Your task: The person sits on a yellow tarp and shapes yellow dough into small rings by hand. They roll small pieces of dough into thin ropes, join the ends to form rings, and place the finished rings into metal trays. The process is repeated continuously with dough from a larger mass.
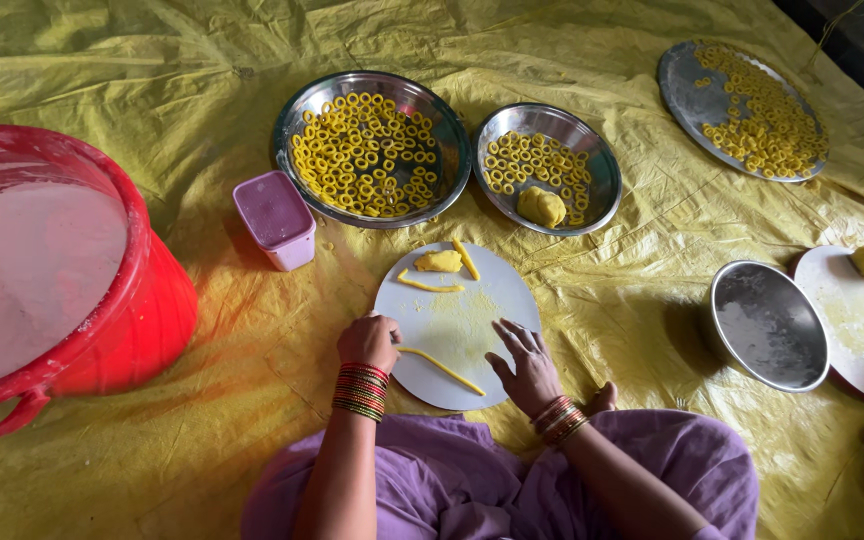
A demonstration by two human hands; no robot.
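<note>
Left hand (368,340) pinching one end and right hand (524,368) splayed flat beside a thin yellow dough rope (442,368) near the round white board's (492,300) front edge, where uneven pressure could likely snap it.

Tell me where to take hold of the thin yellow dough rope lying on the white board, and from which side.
Probably best to pinch the dough rope at its lower right end, coming from above with the right hand, which lies flat beside that end. The left hand already covers the other end. The rope lies flat on the white board and looks soft, so a light grip suits.
</note>
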